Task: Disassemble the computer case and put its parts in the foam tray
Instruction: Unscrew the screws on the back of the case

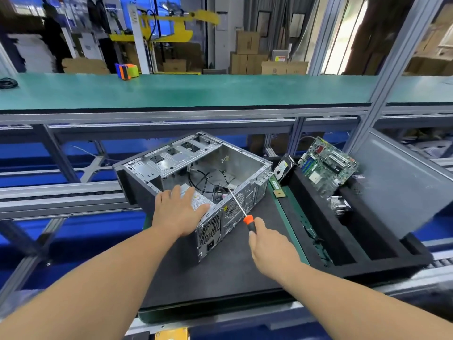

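Motherboard, hard drive and heatsink already sat in the foam tray. Power supply remained in the computer case. Left hand lay flat on it; right hand gripped a screwdriver.

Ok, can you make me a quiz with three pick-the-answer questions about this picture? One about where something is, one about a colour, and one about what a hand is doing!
1. Where is the green motherboard?
A. inside the computer case
B. leaning in the foam tray
C. on the far green shelf

2. What colour is the collar on the screwdriver handle?
A. orange
B. purple
C. white

3. What is the left hand doing?
A. holding the screwdriver
B. hanging in the air
C. resting flat on the power supply

Answers:
1. B, it stands tilted in the black foam tray, right of the computer case.
2. A, orange shows just above the right hand gripping it.
3. C, its fingers lie spread on the silver box in the case corner.
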